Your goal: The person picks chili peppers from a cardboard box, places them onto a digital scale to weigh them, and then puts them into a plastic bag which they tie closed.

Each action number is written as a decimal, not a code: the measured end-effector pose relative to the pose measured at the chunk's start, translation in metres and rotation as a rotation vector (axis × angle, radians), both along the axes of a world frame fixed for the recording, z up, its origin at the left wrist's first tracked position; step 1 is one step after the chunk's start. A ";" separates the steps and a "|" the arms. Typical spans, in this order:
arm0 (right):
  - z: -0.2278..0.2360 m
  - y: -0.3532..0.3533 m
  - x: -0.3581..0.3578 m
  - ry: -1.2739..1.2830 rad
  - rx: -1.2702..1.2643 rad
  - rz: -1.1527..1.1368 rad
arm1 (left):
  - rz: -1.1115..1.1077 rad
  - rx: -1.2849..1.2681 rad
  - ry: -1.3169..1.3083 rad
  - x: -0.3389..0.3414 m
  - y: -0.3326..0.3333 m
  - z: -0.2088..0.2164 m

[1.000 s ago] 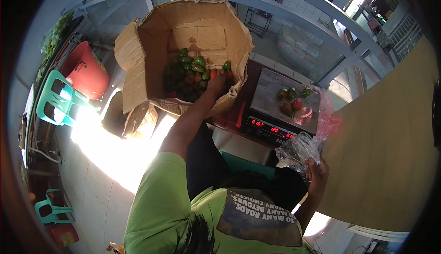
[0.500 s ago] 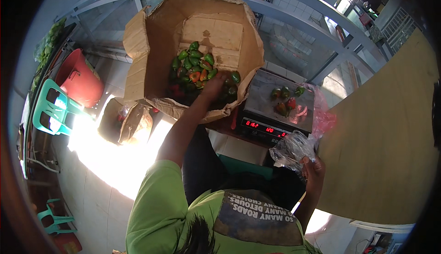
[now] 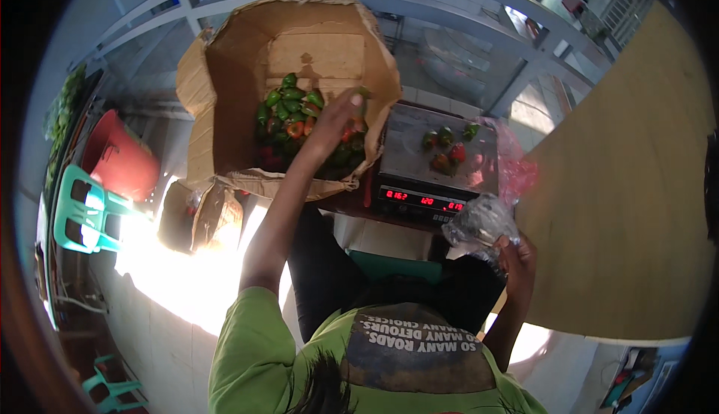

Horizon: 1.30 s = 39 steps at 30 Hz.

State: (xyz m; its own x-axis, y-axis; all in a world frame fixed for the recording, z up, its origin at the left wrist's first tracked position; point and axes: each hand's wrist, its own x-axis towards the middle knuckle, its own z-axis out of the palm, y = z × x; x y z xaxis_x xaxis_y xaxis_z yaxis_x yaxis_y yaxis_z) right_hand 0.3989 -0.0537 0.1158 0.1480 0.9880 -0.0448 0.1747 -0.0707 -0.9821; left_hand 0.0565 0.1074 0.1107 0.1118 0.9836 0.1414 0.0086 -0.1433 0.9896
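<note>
Inside the open cardboard box (image 3: 206, 77), my left hand (image 3: 337, 118) is closed, with a green pepper (image 3: 363, 93) at its fingertips near the box's right wall. Below it lie many small peppers (image 3: 281, 110), mostly green with some orange and red. My right hand (image 3: 518, 255) pinches a crumpled clear plastic bag (image 3: 483, 223) in front of the digital scale (image 3: 404, 140). On the scale's metal plate sit several green and red peppers (image 3: 447, 140), and its red display is lit.
A pink plastic bag (image 3: 515, 163) lies at the scale's right, beside a large wooden board (image 3: 607, 189). On the left are a red bucket (image 3: 120, 155), a green plastic chair (image 3: 82, 208) and a smaller carton (image 3: 198, 215). Grey railing (image 3: 449, 32) runs behind.
My left hand has risen from the pile toward the box's right wall, a green pepper at its fingers. The right hand still grips the bag. The whole view has shifted slightly.
</note>
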 end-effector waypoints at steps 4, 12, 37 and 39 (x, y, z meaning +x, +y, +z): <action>0.005 -0.004 0.022 0.009 0.078 -0.083 | -0.099 0.457 0.325 0.076 -0.003 -0.011; 0.003 -0.021 0.038 0.019 0.126 -0.160 | 0.114 0.259 0.944 0.149 0.034 -0.077; -0.001 -0.007 0.024 -0.444 0.096 0.074 | -0.036 0.123 0.535 0.114 -0.023 -0.083; -0.019 0.001 0.009 -0.706 0.354 0.304 | -0.174 0.061 0.432 0.117 -0.044 -0.070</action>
